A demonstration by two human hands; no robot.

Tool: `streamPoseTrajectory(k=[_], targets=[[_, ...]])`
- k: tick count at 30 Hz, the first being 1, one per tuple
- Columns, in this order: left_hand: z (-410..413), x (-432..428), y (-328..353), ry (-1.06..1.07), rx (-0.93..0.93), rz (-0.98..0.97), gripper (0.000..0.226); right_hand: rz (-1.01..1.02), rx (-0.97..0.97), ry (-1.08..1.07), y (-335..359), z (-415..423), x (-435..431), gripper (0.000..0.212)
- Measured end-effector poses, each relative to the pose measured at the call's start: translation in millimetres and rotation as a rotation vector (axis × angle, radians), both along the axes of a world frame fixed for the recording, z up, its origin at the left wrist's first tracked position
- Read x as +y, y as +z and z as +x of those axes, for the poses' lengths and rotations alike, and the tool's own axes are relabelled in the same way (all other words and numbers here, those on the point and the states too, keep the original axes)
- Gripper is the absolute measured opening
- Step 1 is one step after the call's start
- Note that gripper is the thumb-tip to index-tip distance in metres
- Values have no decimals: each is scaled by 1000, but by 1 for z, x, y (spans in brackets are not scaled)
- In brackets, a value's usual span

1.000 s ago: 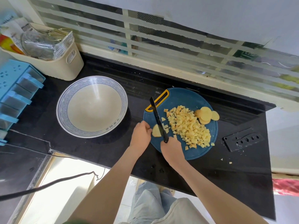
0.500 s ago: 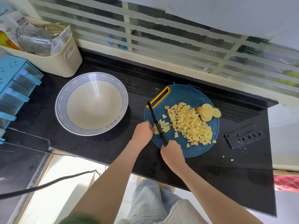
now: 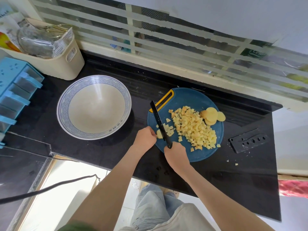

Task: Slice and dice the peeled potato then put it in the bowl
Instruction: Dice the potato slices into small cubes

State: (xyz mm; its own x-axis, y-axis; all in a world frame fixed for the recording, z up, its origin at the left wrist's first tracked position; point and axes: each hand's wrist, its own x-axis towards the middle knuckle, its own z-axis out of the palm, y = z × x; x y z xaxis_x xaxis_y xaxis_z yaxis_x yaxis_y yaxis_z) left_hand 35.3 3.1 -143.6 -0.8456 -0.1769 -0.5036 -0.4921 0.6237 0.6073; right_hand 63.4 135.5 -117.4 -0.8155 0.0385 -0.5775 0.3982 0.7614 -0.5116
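- Countertop (image 3: 103, 152), centre: black stone, polished, glossy, with pale scuffs.
- Cutting board (image 3: 191, 99), right of centre: blue plastic, matt; yellow plastic handle trim.
- Bowl (image 3: 62, 110), left of centre: glazed ceramic, glossy and smooth.
- Knife (image 3: 157, 119), on the board: black, matt.
- Potato (image 3: 193, 127), on the board: pale yellow, moist-looking cut faces.
- Basket (image 3: 55, 67), upper left: cream plastic, smooth.
- Drawer unit (image 3: 10, 72), left edge: light blue plastic, clear fronts.
- Sheath (image 3: 248, 141), right: black plastic, matt.
- Trousers (image 3: 148, 207), bottom centre: pale denim cloth.

R hand (image 3: 176, 155) w/ knife (image 3: 158, 119) on potato (image 3: 159, 135)
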Motion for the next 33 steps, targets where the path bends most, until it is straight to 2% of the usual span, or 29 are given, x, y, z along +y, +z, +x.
streamPoseTrajectory(k=[7, 14, 23, 29, 33], targets=[[2, -1, 1, -20, 13, -15, 16, 62, -24, 41, 0, 8, -2, 15], [0, -1, -2, -79, 14, -41, 16, 133, -9, 34, -4, 8, -6, 18], [1, -1, -1, -139, 17, -60, 11, -47, -17, -64, -7, -19, -16, 20], [-10, 15, 5, -69, -32, 100, 17, -122, -73, -99, 8, -26, 9, 25], [-23, 26, 11, -118, -53, 191, 21, -171, -117, -189, 23, -33, 32, 27]])
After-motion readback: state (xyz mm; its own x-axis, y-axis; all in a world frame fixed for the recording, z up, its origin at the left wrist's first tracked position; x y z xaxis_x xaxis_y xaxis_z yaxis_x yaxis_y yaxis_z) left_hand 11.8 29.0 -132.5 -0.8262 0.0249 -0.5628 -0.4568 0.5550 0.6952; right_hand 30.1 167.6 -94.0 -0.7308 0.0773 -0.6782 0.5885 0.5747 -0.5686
